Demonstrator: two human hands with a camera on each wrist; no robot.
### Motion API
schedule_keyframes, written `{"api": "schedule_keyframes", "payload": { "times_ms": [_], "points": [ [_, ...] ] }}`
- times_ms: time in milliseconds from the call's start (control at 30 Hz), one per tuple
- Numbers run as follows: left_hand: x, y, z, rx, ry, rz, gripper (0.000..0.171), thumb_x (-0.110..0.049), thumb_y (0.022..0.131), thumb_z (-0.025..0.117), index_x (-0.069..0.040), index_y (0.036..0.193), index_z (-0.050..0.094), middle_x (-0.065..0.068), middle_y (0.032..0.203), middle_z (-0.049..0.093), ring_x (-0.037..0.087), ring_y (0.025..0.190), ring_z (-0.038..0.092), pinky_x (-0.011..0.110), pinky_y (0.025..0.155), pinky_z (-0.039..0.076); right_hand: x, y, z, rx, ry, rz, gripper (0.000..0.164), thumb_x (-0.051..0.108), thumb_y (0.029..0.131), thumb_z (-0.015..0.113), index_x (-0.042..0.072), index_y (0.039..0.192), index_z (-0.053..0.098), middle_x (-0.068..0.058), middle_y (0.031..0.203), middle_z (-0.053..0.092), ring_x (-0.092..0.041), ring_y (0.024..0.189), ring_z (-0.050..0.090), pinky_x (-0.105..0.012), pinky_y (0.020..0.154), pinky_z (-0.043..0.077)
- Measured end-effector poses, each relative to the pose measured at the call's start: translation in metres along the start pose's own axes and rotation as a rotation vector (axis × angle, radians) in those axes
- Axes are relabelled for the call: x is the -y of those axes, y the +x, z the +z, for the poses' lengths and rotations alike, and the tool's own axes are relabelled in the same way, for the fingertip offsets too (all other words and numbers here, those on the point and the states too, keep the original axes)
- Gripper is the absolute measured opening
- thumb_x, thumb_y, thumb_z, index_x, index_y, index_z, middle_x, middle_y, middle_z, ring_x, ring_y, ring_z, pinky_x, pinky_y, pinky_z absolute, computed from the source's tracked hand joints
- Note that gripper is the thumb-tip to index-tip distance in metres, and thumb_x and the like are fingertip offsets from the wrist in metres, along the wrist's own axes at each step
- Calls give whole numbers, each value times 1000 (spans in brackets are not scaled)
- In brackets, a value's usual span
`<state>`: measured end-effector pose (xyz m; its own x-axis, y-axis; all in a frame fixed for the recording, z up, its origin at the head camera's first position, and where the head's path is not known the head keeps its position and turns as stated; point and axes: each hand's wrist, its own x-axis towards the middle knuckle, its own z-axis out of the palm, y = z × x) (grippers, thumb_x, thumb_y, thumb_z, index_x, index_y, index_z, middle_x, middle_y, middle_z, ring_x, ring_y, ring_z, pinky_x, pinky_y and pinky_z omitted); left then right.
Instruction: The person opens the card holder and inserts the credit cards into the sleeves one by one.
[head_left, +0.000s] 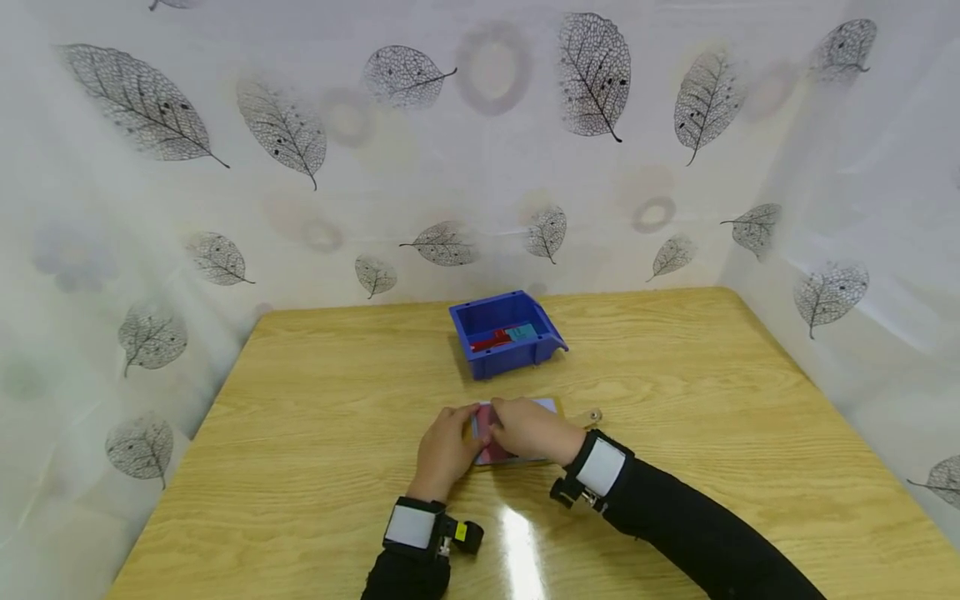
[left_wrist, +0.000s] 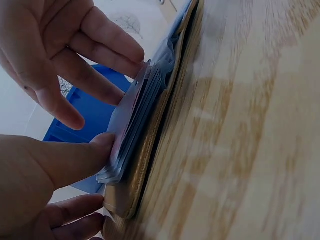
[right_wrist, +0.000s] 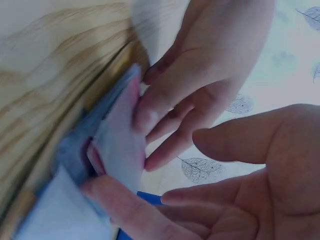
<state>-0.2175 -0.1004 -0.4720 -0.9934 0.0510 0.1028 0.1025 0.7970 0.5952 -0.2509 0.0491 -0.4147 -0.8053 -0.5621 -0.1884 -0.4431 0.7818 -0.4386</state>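
Observation:
A tan card holder (head_left: 558, 405) with a stack of clear plastic sleeves (left_wrist: 142, 107) lies opened out on the table. A pink-red card (head_left: 486, 423) shows in the top sleeve; its edge (right_wrist: 95, 157) stands at the sleeve's mouth. My left hand (head_left: 442, 450) grips the holder's left side, its thumb (left_wrist: 82, 157) on the top sleeve and its other fingers at the outer edge. My right hand (head_left: 536, 427) reaches over from the right. Its fingertips touch the sleeve beside the card's edge, while its thumb (right_wrist: 235, 142) stays apart from the card.
Behind the hands stands a blue plastic bin (head_left: 506, 362) with red and teal flat pieces (head_left: 521, 332) inside. A strap with a metal snap (head_left: 594, 415) sticks out right of the holder. Leaf-printed curtain (head_left: 480, 167) surrounds the wooden table (head_left: 315, 417).

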Motion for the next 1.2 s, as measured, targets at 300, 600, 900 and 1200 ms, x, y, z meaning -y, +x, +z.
{"api": "schedule_keyframes", "payload": {
  "times_ms": [300,600,900,1200],
  "points": [
    [0,-1,-1,11,-21,0,50,-23,81,79,-7,126,64,16,109,62,33,100,62,47,83,50,-12,15,-19,74,-134,-30,31,13,96,56,-2,123,61,-16,106,68,-27,94,65,-43,80,52],
    [3,-1,-1,10,-27,18,51,-25,81,79,-6,127,64,19,110,62,35,99,62,48,82,50,-19,49,-67,-204,-1,-19,22,20,95,60,5,107,70,-8,100,70,-23,92,65,-39,81,52],
    [1,-2,-5,18,-33,-18,51,-24,82,78,-8,128,64,18,111,61,34,100,61,48,84,49,-27,94,-75,-226,79,19,25,17,95,60,2,113,69,-12,109,68,-27,102,63,-42,87,50],
    [4,-4,0,17,-30,-13,50,-24,82,78,-8,128,64,16,111,62,33,100,61,46,84,49,-41,128,-56,-103,-1,51,29,16,88,69,1,113,70,-15,113,68,-30,102,64,-41,86,52]
  ]
}}
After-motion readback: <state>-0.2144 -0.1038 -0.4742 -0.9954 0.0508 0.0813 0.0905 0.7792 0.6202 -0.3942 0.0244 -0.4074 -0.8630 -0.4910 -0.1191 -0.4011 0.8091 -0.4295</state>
